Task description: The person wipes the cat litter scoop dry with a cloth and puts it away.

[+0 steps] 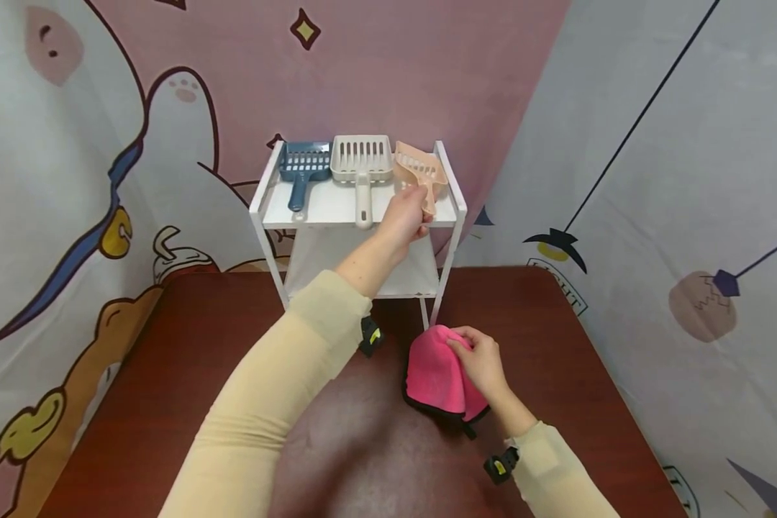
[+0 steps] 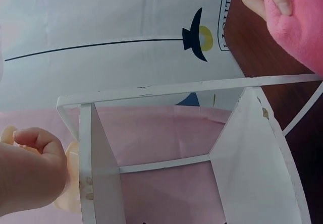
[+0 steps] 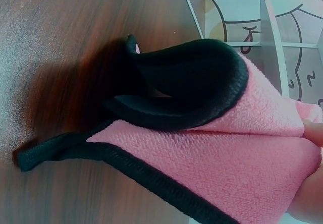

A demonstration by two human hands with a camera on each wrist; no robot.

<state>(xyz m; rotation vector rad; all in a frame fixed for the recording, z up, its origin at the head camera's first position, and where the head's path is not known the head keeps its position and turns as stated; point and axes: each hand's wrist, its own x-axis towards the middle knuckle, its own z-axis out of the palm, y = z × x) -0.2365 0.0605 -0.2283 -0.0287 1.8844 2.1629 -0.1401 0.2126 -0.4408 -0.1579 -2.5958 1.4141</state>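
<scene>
My left hand (image 1: 404, 216) grips the handle of a peach litter scoop (image 1: 421, 164) at the right end of the white rack's top shelf. That scoop sits tilted, its slotted head toward the back. In the left wrist view the same hand (image 2: 33, 171) has curled fingers, with part of the peach scoop showing behind it. Lower down, my right hand (image 1: 482, 360) pinches a pink cloth (image 1: 435, 370) with black edging, which hangs in folds over the brown table. The right wrist view shows the cloth (image 3: 217, 158) folded over, with a black loop at one corner.
On the white rack (image 1: 337, 208), a blue litter scoop (image 1: 306, 162) and a cream litter scoop (image 1: 362, 162) lie left of the peach one. The rack stands at the back of the brown table (image 1: 233, 403). Cartoon-printed fabric (image 1: 427, 65) hangs around the table.
</scene>
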